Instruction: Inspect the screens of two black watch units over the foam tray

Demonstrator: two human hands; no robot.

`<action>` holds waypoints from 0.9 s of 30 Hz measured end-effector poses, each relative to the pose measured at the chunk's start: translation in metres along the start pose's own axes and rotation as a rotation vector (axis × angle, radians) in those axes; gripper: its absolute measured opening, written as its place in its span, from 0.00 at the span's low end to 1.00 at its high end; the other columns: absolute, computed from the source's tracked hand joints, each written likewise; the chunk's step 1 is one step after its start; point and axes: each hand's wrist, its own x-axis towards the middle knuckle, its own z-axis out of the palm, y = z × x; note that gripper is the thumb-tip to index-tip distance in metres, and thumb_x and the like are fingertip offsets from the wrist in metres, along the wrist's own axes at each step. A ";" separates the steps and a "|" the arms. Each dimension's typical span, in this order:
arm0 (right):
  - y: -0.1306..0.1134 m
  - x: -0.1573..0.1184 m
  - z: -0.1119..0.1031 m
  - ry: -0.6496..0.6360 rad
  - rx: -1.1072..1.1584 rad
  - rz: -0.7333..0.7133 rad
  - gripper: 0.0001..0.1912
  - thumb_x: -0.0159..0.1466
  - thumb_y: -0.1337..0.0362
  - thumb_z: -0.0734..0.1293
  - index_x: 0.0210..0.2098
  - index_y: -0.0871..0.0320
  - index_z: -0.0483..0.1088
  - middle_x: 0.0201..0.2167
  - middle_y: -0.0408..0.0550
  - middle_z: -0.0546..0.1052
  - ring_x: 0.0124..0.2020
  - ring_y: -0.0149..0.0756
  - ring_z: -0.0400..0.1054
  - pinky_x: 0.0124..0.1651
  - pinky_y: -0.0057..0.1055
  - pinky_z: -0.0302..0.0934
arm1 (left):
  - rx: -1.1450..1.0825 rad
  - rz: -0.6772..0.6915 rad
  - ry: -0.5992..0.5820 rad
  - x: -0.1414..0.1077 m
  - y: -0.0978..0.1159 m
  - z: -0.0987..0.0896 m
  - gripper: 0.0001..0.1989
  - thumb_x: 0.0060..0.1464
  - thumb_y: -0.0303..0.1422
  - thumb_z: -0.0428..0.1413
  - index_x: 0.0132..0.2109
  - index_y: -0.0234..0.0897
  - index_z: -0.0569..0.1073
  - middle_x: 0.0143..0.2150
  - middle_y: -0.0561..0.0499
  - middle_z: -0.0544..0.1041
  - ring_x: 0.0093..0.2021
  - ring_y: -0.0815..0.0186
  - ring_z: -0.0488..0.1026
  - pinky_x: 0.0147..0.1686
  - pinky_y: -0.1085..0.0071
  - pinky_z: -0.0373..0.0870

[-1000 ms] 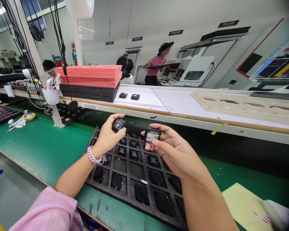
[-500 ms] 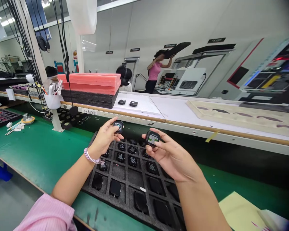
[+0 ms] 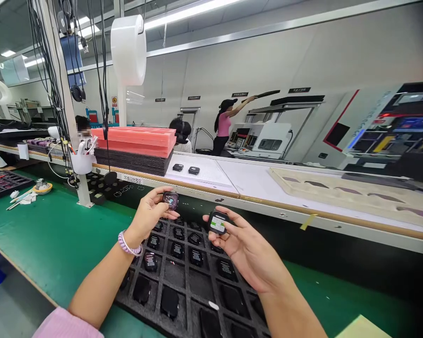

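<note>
Black foam tray [image 3: 183, 274] is lying on the green bench [image 3: 52, 230] under two hands, each pinching one watch body.
The left hand [image 3: 148, 215] is gripping a dark-screened watch body [image 3: 170, 200]; the right hand [image 3: 245, 246] is gripping a lit-screened watch body [image 3: 217, 222], both above the tray's filled pockets.

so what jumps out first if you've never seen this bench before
Two raised hands in the middle: the left hand pinches a small black device and the right hand holds a second device with a lit green-and-white screen. Below them a black foam tray of similar devices lies on the green mat. Behind, a pink foam stack sits on the shelf.
</note>
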 end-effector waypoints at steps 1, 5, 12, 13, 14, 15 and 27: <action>0.000 -0.001 0.001 -0.003 -0.009 0.000 0.30 0.53 0.54 0.82 0.50 0.52 0.71 0.45 0.52 0.80 0.30 0.35 0.71 0.36 0.33 0.68 | 0.002 0.003 -0.002 0.000 0.000 -0.001 0.23 0.48 0.29 0.58 0.54 0.35 0.72 0.38 0.51 0.75 0.30 0.66 0.80 0.33 0.72 0.79; 0.002 -0.001 -0.001 -0.025 -0.033 -0.010 0.28 0.56 0.54 0.81 0.51 0.52 0.71 0.47 0.53 0.79 0.31 0.37 0.72 0.37 0.34 0.67 | 0.005 0.009 -0.005 0.000 0.003 -0.003 0.23 0.48 0.30 0.58 0.54 0.35 0.71 0.38 0.50 0.76 0.30 0.65 0.80 0.33 0.71 0.79; 0.002 -0.002 -0.002 -0.054 -0.074 -0.020 0.25 0.58 0.54 0.79 0.51 0.51 0.71 0.48 0.52 0.79 0.32 0.37 0.72 0.38 0.35 0.67 | 0.069 0.062 -0.046 -0.003 0.003 -0.002 0.29 0.45 0.30 0.63 0.57 0.37 0.69 0.41 0.50 0.74 0.32 0.70 0.76 0.34 0.73 0.74; 0.002 -0.002 -0.002 -0.052 -0.084 -0.022 0.26 0.58 0.54 0.80 0.51 0.51 0.71 0.48 0.52 0.79 0.32 0.36 0.72 0.38 0.35 0.68 | 0.084 0.081 -0.041 -0.003 0.002 -0.002 0.29 0.45 0.30 0.63 0.57 0.38 0.70 0.41 0.50 0.73 0.33 0.70 0.74 0.35 0.73 0.73; 0.002 -0.003 -0.001 -0.046 -0.092 -0.025 0.26 0.57 0.53 0.80 0.51 0.51 0.71 0.48 0.52 0.79 0.32 0.36 0.72 0.38 0.34 0.68 | 0.104 0.101 -0.026 -0.003 0.001 -0.002 0.28 0.45 0.30 0.64 0.56 0.38 0.70 0.40 0.51 0.73 0.35 0.70 0.73 0.36 0.74 0.71; 0.002 -0.003 0.000 -0.039 -0.095 -0.029 0.27 0.56 0.53 0.81 0.51 0.51 0.71 0.48 0.52 0.79 0.32 0.36 0.72 0.37 0.34 0.68 | 0.130 0.122 -0.005 -0.002 0.000 -0.002 0.27 0.46 0.29 0.63 0.55 0.38 0.71 0.39 0.51 0.72 0.36 0.70 0.71 0.36 0.74 0.70; 0.000 -0.005 0.004 -0.014 -0.092 -0.019 0.34 0.50 0.52 0.84 0.51 0.53 0.70 0.46 0.53 0.79 0.30 0.36 0.71 0.36 0.35 0.67 | 0.422 0.179 0.088 -0.003 -0.006 -0.005 0.23 0.52 0.29 0.58 0.56 0.39 0.70 0.32 0.55 0.65 0.31 0.69 0.63 0.33 0.73 0.62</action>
